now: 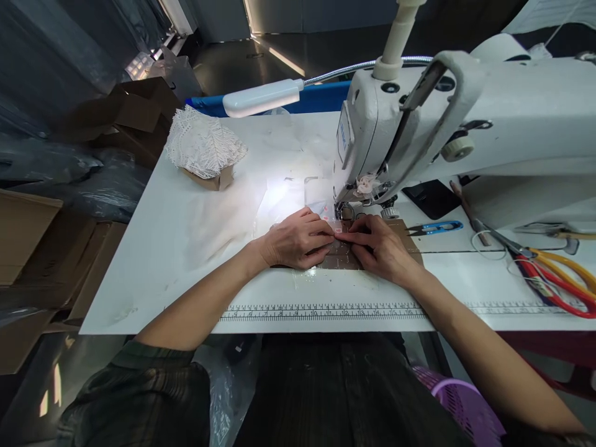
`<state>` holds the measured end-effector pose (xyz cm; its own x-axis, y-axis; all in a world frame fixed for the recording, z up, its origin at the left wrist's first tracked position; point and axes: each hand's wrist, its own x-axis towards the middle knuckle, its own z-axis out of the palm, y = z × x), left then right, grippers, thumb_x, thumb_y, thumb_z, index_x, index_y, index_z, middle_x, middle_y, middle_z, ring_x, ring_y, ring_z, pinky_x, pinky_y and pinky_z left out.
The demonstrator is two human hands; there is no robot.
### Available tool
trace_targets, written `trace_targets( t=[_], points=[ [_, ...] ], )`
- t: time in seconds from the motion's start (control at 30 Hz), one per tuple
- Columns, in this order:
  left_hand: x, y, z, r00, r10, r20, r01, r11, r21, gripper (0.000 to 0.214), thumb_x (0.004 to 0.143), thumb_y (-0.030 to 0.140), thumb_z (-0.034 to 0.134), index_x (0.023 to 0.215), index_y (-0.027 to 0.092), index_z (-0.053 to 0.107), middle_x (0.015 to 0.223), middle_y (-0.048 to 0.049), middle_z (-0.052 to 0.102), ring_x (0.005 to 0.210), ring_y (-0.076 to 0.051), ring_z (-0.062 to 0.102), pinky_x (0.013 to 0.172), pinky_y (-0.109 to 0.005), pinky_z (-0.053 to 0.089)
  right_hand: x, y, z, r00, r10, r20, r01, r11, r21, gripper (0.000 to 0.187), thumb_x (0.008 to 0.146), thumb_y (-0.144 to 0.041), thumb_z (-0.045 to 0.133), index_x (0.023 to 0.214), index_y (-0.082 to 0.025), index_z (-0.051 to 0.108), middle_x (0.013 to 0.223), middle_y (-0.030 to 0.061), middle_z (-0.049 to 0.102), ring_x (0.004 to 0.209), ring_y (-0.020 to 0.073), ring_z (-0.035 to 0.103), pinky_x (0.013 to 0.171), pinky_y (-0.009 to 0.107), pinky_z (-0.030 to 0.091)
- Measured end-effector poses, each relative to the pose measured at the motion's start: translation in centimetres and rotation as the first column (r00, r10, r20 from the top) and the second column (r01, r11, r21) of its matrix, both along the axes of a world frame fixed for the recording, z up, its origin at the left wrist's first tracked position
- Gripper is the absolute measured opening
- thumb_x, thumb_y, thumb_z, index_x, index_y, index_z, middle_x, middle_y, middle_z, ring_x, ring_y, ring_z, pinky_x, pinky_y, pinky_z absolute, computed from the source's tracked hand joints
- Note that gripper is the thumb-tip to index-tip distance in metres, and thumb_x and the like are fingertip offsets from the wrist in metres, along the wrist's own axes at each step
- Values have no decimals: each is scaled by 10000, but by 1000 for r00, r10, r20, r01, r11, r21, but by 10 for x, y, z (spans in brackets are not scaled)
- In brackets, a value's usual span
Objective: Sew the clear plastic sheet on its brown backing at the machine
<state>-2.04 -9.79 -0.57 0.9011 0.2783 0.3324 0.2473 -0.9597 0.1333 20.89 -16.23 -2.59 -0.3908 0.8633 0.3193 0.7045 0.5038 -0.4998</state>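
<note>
Both my hands rest on a small brown piece of material (342, 256) lying on the white sewing table (186, 248), just in front of the needle area of a white sewing machine (419, 124). My left hand (298, 239) lies with its fingers curled and pressed down on the piece, fingertips pointing right. My right hand (379, 245) presses the piece from the right, its fingertips meeting those of the left hand. A small pink bit shows at the fingertips; I cannot make out what it is. A clear plastic sheet (284, 198) lies under the bright lamp light.
A gooseneck lamp (261, 98) hangs over the table. A bundle of white lace (202, 146) sits at the back left. Blue thread snips (435, 228) and red and yellow scissors (554, 273) lie at the right. A ruler strip (321, 310) runs along the front edge. Cardboard boxes (28, 248) stand left; a purple basket (465, 410) sits below.
</note>
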Motion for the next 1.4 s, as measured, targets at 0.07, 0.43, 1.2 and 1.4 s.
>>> trace_targets(
  t=[0.07,0.43,1.2,1.4],
  points=[
    [0,0,0,1000,-2,18,2,1000,5,205,881,224,488,922,195,687,1008,-58,699,845,-177,605,778,-373,458,0,1,0,1000,5,-21,-5,1000,-1,351,878,-167,516,1137,-282,723,1040,90,591,988,242,560,860,421,517],
    [0,-2,9,1000,3,-23,-3,1000,9,239,838,283,513,969,197,693,986,-60,690,768,-179,559,775,-385,401,0,1,3,1000,32,2,-32,999,28,363,881,-161,504,1156,-280,708,1030,95,581,993,244,555,861,440,513],
    [0,6,10,990,66,-121,-65,998,14,330,884,329,457,1090,148,639,1074,-113,627,875,-228,551,829,-428,383,-10,7,11,948,-93,304,67,993,93,386,926,-240,401,1224,-184,641,1064,168,616,904,286,582,606,355,500],
    [1,5,11,977,105,-185,-96,994,56,382,907,371,430,1147,135,611,1149,-127,599,875,-234,534,814,-421,382,-9,6,14,965,-45,257,24,996,85,398,944,-250,386,1229,-135,640,1067,189,629,916,288,595,690,392,528]
  ],
)
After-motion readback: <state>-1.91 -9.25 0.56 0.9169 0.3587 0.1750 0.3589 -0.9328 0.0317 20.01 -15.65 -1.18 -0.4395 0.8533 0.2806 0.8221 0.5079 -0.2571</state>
